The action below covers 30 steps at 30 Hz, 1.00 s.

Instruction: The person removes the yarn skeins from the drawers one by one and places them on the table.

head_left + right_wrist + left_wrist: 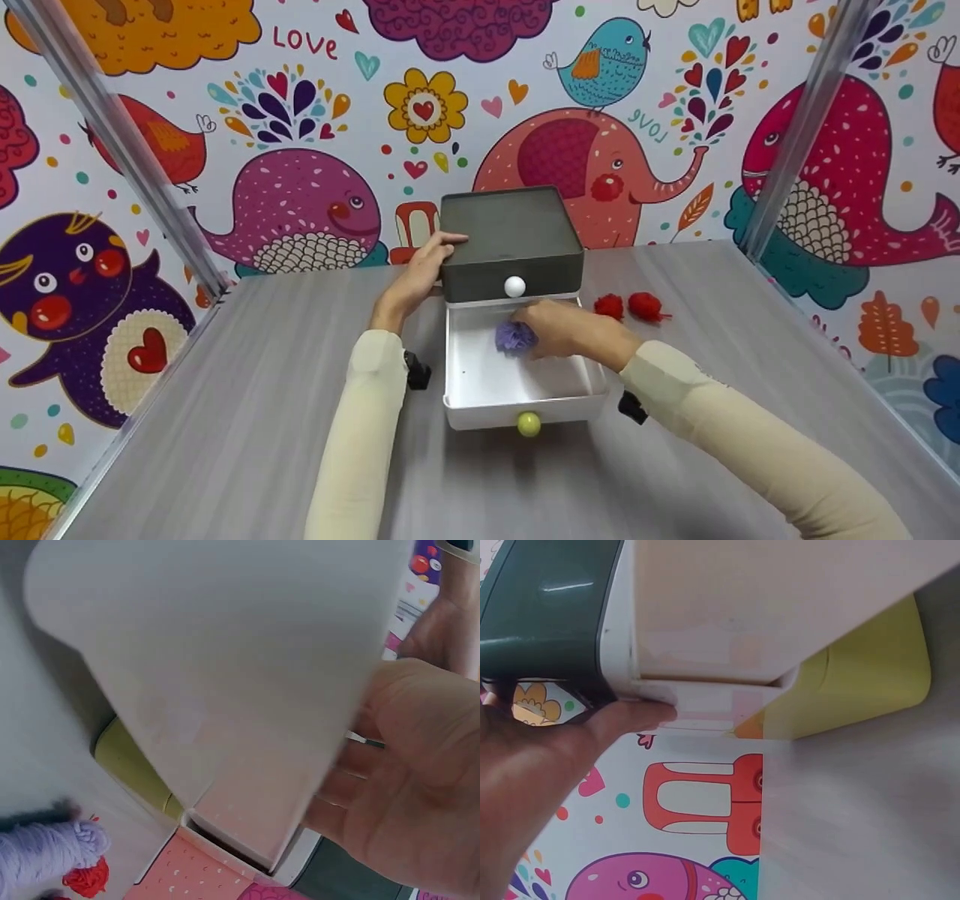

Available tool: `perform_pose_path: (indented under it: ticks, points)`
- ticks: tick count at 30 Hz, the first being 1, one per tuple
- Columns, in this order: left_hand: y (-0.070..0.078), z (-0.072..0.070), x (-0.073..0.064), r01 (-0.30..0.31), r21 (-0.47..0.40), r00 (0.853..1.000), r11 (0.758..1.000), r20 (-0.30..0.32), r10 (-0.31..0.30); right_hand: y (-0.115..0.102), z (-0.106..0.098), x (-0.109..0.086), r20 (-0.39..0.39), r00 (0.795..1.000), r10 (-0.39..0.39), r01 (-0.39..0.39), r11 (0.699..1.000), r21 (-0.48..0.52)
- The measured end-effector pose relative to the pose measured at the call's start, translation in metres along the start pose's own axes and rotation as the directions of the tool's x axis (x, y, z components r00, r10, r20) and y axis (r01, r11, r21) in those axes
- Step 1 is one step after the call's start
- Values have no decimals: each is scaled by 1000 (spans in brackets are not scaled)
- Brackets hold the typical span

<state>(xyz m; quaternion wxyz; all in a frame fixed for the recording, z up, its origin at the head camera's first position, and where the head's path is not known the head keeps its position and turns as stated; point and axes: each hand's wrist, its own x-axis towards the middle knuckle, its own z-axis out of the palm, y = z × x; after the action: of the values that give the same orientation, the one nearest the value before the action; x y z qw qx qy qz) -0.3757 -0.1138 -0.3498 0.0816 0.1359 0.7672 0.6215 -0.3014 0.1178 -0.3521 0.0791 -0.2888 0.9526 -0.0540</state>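
Note:
A small drawer box with a dark grey-green upper part (510,225) stands on the table. Its white drawer (480,375) is pulled out and bears a yellow-green knob (529,424). Inside that drawer my right hand (559,328) holds a purple yarn ball (514,339) at its fingertips, which are mostly hidden in the head view. My left hand (421,271) rests against the box's left side, a finger over the top edge. In the left wrist view, the thumb (641,715) lies straight along the white part. The drawer's wall hides the purple ball in the right wrist view.
Two red yarn balls (645,307) lie on the table right of the box. A lavender yarn bundle (49,851) shows beside red yarn (88,879) in the right wrist view. Beneath the drawer is a yellow-green lower part (870,667). A patterned wall (427,45) stands behind.

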Motion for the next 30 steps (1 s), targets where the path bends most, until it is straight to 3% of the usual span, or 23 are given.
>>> perform_pose_path:
  ticks: [19, 26, 30]
  points:
    - [2, 0, 0, 0, -1, 1000, 1000, 1, 0, 4, 4, -1, -35, 999, 2, -2, 1000, -5]
    - [3, 0, 0, 9, 9, 1000, 1000, -3, -9, 10, 3, -1, -119, 991, -59, 57, 998, -17]
    - [2, 0, -1, 13, 15, 1000, 1000, -1, -13, 12, -2, -3, -137, 990, -43, 44, 999, 6]
